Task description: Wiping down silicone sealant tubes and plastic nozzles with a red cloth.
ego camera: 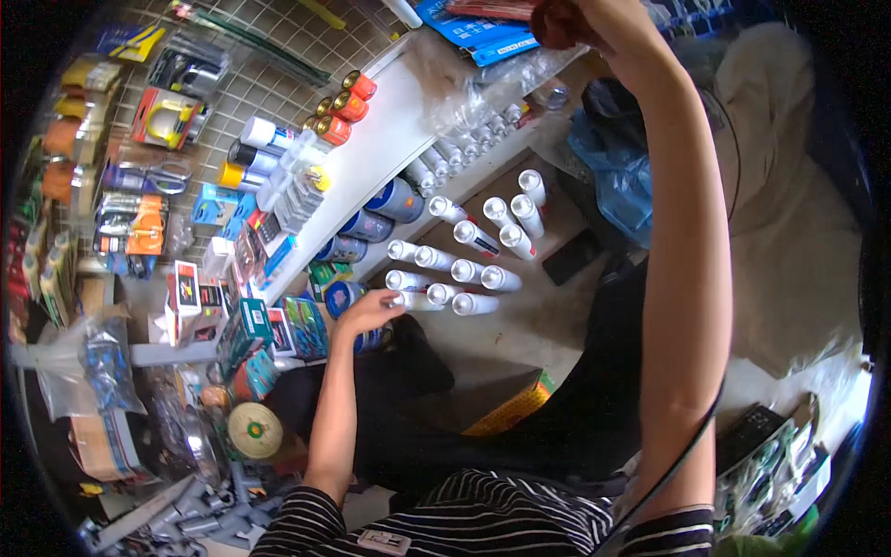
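My left hand point(369, 311) has its fingertips on the top end of a white cartridge point(420, 301), probably of sealant, at the near left corner of a group. Several similar white cartridges point(468, 271) stand upright on the floor in loose rows. Farther off, a few more white cartridges point(516, 240) stand more scattered. At the top rim of the view, my right hand point(574, 24) is by a red packet point(491, 8) and blue printed packages point(480, 35). The picture's edge cuts this hand off, so its grip is unclear.
A white shelf point(390, 104) on the left bears small orange cans point(350, 106) and boxed goods. Beneath it stand blue-lidded cans point(395, 200) and silvery-grey tubes point(445, 157). A dark phone-like slab point(572, 256) lies on the floor, near a blue plastic bag point(616, 174).
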`<action>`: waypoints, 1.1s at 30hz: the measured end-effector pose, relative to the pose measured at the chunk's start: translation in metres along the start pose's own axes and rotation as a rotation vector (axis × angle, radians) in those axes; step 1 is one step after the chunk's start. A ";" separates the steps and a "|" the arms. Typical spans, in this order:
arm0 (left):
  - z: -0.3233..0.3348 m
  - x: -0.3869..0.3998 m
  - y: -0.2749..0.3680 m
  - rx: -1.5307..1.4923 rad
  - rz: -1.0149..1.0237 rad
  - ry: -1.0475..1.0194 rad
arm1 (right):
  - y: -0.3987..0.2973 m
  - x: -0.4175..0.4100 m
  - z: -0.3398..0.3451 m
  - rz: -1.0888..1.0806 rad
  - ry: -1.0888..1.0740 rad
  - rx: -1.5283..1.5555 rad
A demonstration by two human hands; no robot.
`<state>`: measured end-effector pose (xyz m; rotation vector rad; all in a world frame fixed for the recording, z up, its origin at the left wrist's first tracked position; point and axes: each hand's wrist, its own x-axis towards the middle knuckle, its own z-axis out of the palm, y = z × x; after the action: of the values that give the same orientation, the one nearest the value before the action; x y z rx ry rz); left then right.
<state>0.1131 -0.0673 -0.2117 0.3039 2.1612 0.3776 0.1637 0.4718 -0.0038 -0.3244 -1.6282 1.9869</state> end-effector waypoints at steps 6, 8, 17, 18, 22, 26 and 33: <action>-0.037 -0.162 0.244 0.207 1.148 0.799 | 0.055 0.022 -0.058 -0.312 -0.339 -0.946; -0.078 -0.239 0.276 0.244 1.288 0.736 | 0.062 0.023 -0.029 -0.314 -0.430 -0.957; -0.078 -0.210 0.261 -0.108 1.619 0.608 | 0.044 0.002 0.012 -0.237 -0.597 -1.008; -0.072 -0.199 0.263 -0.155 1.633 0.609 | 0.038 0.005 0.008 -0.162 -0.635 -1.050; -0.041 -0.169 0.266 -0.339 1.550 0.638 | 0.041 0.000 -0.014 -0.137 -0.565 -1.062; -0.033 -0.154 0.246 -0.517 1.419 0.646 | 0.015 -0.008 -0.012 -0.097 -0.588 -1.256; 0.011 -0.077 0.291 -0.821 1.324 0.653 | 0.068 0.004 -0.045 -0.285 -0.347 -1.193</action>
<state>0.1883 0.1765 -0.0510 1.2147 1.8271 2.2488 0.1657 0.5032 -0.0794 -0.1396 -2.7475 0.6868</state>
